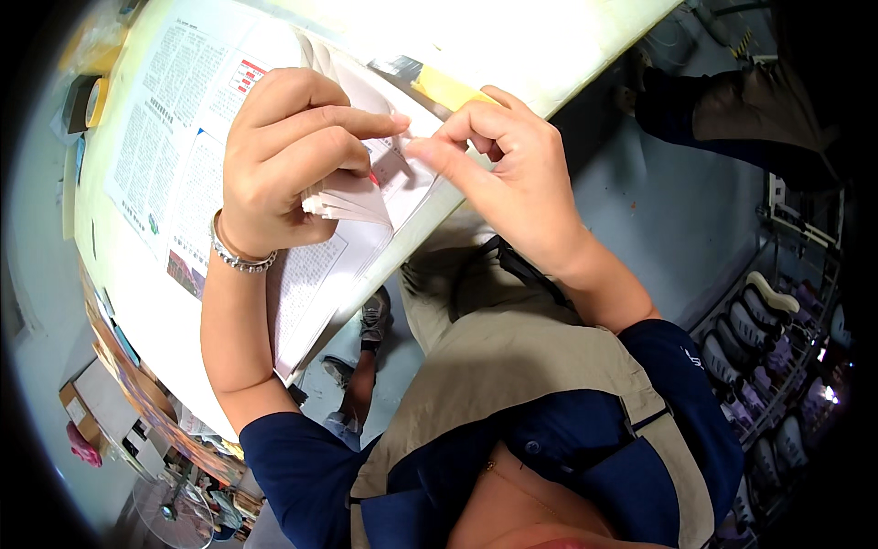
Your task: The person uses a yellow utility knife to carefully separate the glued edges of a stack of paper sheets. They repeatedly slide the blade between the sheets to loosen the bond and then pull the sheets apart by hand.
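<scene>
A stack of printed newspaper sheets (174, 101) lies spread on the pale table under my hands. My left hand (274, 169) curls its lower fingers round a bunch of folded newspaper pages (352, 201), while its index finger stretches toward my right hand. Thumb and index finger of my right hand (517, 178) are pinched together just beside that fingertip, over the sheets' right edge. Whatever sits in this pinch, if anything, is too small to make out. Beyond the hands lies a yellow flat item (448, 89), partly covered by my right hand.
The pale table (622, 37) ends in a slanting edge at the right. A yellow tape roll (96, 102) stands at its far left. Shoes fill a rack (750, 334) on the right. Another person's leg (732, 119) shows at the upper right, and a foot (373, 320) below the table.
</scene>
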`<state>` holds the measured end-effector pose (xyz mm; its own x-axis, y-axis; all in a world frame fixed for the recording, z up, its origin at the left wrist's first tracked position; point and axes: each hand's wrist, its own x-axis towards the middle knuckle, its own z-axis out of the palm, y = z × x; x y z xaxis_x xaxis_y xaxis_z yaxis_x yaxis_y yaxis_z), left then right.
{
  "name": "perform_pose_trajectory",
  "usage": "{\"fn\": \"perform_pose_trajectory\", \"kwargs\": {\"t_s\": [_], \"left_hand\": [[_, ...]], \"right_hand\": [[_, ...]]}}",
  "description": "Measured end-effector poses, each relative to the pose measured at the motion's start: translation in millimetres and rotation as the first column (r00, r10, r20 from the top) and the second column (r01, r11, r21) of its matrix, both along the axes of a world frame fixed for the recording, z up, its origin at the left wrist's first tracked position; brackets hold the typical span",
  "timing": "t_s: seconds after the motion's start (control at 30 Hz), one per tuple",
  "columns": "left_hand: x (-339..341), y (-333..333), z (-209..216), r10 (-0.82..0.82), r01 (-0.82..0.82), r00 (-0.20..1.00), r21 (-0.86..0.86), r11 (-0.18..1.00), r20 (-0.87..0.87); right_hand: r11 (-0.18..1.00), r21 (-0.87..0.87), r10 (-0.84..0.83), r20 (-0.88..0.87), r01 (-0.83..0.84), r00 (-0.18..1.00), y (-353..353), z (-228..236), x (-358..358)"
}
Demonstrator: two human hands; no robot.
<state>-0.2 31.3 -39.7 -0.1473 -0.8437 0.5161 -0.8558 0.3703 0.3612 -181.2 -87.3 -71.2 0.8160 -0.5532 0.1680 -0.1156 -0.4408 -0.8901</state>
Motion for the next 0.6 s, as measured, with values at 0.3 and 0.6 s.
{"fn": "perform_pose_trajectory", "kwargs": {"t_s": [0.3,0.6], "left_hand": [[1.6,-4.0,-8.5,-0.052,0.052,0.999,-0.015,0.999,0.017],[-0.9,-8.9,-14.8,-0.055,0.056,0.998,-0.023,0.998,0.018]], "right_hand": [[0.981,0.174,0.066,0.118,-0.086,0.991,-49.4,32.2,-33.2],[0.932,0.287,0.239,-0.024,-0.222,0.971,-66.6,35.4,-36.2]]}}
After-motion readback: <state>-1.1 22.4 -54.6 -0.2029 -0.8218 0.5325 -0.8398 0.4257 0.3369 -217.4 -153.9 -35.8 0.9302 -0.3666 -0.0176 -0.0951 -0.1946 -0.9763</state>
